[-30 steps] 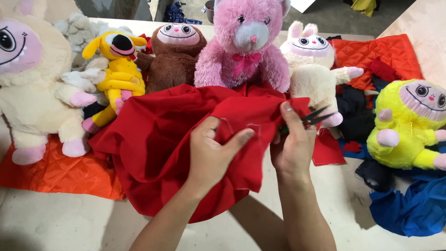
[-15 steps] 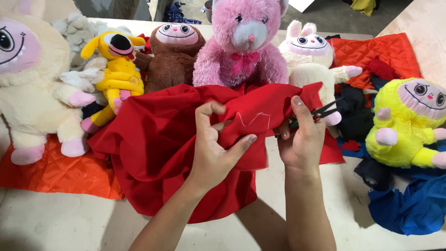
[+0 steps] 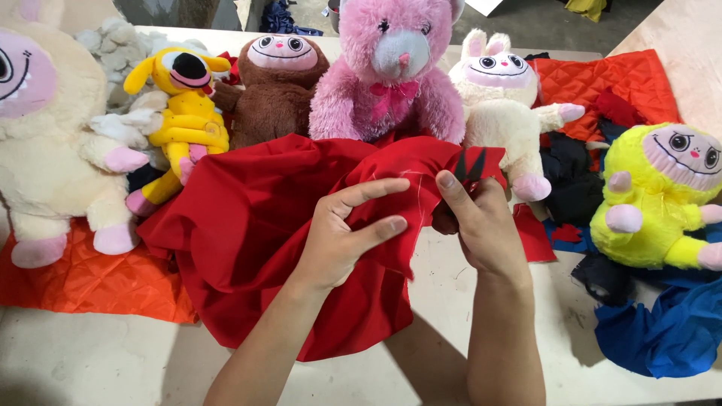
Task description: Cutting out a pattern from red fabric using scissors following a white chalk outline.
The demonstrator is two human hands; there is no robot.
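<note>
A large piece of red cloth (image 3: 248,225) lies bunched on the table in front of me. My left hand (image 3: 342,233) pinches a fold of it between thumb and fingers. Just to its right, my right hand (image 3: 481,225) grips small black scissors (image 3: 470,164), whose blades point up over the cloth's top edge. My right thumb presses on the same red fold. Both hands touch the cloth near its upper right corner.
Plush toys line the back: a cream one (image 3: 45,143), a yellow one (image 3: 184,113), a brown one (image 3: 278,83), a pink bear (image 3: 391,75), a white bunny (image 3: 504,105). A bright yellow plush (image 3: 662,203) sits right, above blue cloth (image 3: 669,331). Orange quilted fabric (image 3: 83,278) lies left.
My left hand has shifted its grip along the red fold. My right hand has turned the scissors so the blades point upward, and the cloth edge has been lifted higher.
</note>
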